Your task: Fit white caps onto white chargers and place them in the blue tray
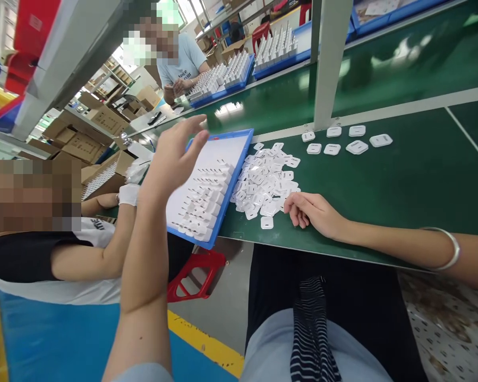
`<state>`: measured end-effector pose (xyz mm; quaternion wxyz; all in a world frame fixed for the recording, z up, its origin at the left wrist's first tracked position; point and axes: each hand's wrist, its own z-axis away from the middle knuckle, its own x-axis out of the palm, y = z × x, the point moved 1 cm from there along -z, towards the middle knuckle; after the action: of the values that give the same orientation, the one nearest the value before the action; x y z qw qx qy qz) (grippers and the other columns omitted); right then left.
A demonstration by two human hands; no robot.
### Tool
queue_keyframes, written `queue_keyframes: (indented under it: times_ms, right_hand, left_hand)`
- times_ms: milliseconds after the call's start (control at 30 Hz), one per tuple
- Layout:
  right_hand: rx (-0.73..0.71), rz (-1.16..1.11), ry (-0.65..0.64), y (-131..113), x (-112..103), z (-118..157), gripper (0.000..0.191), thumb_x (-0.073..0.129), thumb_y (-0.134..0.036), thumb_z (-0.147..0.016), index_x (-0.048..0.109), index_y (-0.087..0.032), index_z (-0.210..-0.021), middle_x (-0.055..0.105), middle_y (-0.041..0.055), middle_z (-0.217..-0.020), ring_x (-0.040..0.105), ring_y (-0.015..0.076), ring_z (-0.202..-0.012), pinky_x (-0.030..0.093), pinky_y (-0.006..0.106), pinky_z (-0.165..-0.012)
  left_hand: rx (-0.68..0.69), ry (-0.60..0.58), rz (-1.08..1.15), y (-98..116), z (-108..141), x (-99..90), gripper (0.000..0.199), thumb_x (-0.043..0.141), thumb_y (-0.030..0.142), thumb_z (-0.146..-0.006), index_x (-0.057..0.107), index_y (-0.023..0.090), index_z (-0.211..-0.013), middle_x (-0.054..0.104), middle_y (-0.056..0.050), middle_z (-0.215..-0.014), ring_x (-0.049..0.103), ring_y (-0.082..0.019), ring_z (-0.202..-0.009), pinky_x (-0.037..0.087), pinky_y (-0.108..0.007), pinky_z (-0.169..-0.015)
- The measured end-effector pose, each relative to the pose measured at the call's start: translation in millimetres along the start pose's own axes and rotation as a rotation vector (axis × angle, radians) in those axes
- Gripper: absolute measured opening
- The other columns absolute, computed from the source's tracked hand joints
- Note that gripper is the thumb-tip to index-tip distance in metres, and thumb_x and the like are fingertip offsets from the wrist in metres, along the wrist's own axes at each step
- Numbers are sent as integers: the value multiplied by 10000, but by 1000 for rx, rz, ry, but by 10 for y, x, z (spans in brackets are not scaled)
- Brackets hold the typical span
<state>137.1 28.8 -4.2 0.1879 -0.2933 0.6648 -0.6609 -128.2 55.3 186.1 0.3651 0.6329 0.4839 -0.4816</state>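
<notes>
A heap of small white plastic covers (265, 183) lies on the green tabletop (402, 185), just right of a blue tray (223, 204) holding rows of upright white plugs (201, 204). The right hand (313, 212) rests loosely curled beside the heap, seemingly holding nothing. The left hand (175, 156) hovers spread open, empty, above the tray.

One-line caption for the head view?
Left hand raised open by a blue tray; right hand rests at a pile of white parts.

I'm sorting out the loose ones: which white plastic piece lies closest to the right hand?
The single white piece at the pile's near edge, just left of the right hand; it lies apart, nearest the table's front edge.
</notes>
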Motion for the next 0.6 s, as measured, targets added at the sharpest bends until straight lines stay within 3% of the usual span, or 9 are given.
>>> queue_keyframes:
  times_ms: [67, 133, 233, 333, 400, 433, 500, 567, 600]
  right_hand:
    - [-46, 24, 3, -62, 7, 3, 459, 404, -536, -1013, 607, -167, -830, 591, 0, -581, 500, 105, -472, 396, 238, -482]
    - [-128, 84, 21, -208, -14, -8, 422, 409, -499, -1016, 598, -172, -828, 586, -6, -574, 502, 107, -471, 402, 240, -487]
    - [-288, 294, 134, -558, -233, -77, 291, 507, -424, -982, 588, -182, -841, 581, -19, -603, 516, 112, -513, 419, 245, -529]
    - [-302, 680, 456, -928, -834, -58, 186, 585, -357, -942, 613, -181, -994, 654, 14, -784, 588, 139, -687, 476, 258, -657]
    - [-93, 1028, 794, -1115, -1383, 126, 262, 640, -309, -907, 607, -201, -1145, 676, 56, -1063, 622, 168, -945, 490, 276, -830]
    - [94, 1183, 1008, -1178, -1663, 272, 328, 664, -304, -887, 595, -237, -1200, 638, 53, -1215, 590, 180, -1094, 461, 290, -938]
    - [288, 1238, 1239, -1233, -2151, 607, 505, 664, -240, -877, 508, -172, -1352, 424, 175, -1486, 405, 300, -1355, 339, 450, -1099]
    - [496, 1199, 1413, -1198, -2505, 944, 610, 675, -247, -859, 438, -62, -1390, 266, 325, -1532, 333, 446, -1383, 304, 625, -1066]
    - [589, 1165, 1472, -1162, -2621, 1091, 615, 678, -253, -851, 434, -45, -1377, 275, 357, -1507, 336, 487, -1368, 298, 684, -1034]
  left_hand:
    - [124, 255, 139, 335, 424, -37, 463, 382, 426, -1023, 580, 126, -1315, 699, -75, -1139, 632, -202, -1125, 469, -417, -1019]
    - [184, 386, 385, 641, 833, 191, 389, 439, 355, -1001, 591, 175, -1311, 725, -54, -1032, 678, -190, -992, 513, -369, -957]
    - [118, 480, 538, 902, 1198, 855, 371, 463, 305, -984, 601, 193, -1309, 725, -32, -856, 689, -177, -797, 544, -331, -822]
    - [-112, 603, 649, 993, 1245, 1484, 330, 464, 255, -985, 652, 168, -1242, 680, -15, -728, 644, -149, -666, 524, -303, -721]
    - [-231, 695, 723, 1010, 1229, 1745, 328, 441, 249, -996, 675, 148, -1203, 636, -2, -653, 597, -131, -587, 493, -279, -631]
    - [-246, 737, 741, 1008, 1228, 1829, 330, 431, 250, -999, 688, 140, -1175, 619, 2, -627, 575, -125, -557, 476, -271, -595]
    - [-191, 779, 743, 985, 1245, 1931, 336, 418, 245, -999, 708, 130, -1123, 606, -2, -609, 559, -121, -534, 464, -263, -559]
    - [-63, 772, 727, 950, 1271, 1985, 332, 420, 227, -988, 716, 123, -1095, 614, -13, -619, 572, -126, -543, 475, -263, -554]
    - [0, 760, 722, 933, 1284, 2002, 322, 428, 214, -978, 717, 120, -1087, 616, -17, -622, 578, -128, -548, 477, -261, -550]
